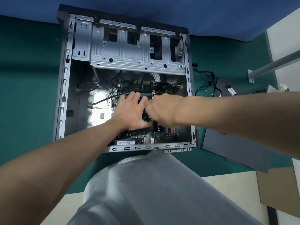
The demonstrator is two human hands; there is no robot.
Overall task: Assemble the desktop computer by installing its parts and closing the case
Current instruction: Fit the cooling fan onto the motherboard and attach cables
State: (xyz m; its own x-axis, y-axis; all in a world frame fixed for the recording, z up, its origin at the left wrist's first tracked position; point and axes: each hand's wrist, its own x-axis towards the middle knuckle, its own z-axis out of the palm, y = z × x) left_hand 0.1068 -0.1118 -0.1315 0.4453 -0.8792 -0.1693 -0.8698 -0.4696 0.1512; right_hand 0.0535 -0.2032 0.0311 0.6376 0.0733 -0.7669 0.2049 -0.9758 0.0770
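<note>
Single head-worn view, wide-angle. It looks steeply down and slightly forward, from close above, into the open case (65,82) lying on a green surface (24,78). Both forearms run in from the lower left and the right edge, with the left grip (129,111) and right grip (162,109) meeting near frame centre. The wearer's leg (146,192) fills the bottom middle. Straight lines bow toward the edges.
</note>
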